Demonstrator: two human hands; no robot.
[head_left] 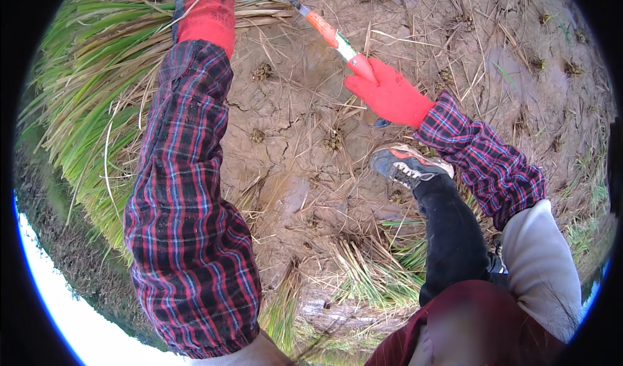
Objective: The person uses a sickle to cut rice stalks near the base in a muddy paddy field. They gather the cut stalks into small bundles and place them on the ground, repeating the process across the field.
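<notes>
My left hand [205, 13], in a red and dark glove, lies on the long green and tan stalks [97, 69] at the upper left; its fingertips reach the picture's top edge, and the stalks partly cover them. My right hand [389, 91], in a red glove, grips the handle of a sickle [322, 27] wrapped in orange, white and green. The curved metal blade points left, beside the butt ends of the stalks, close to my left hand. Whether the blade touches them cannot be told.
Wet, cracked mud [292, 113] with scattered straw and cut stubble [333, 140] spreads below my hands. My shoe [411, 166] stands on it at the right. Cut green stalks [379, 273] lie near the bottom, beside another tuft [284, 307].
</notes>
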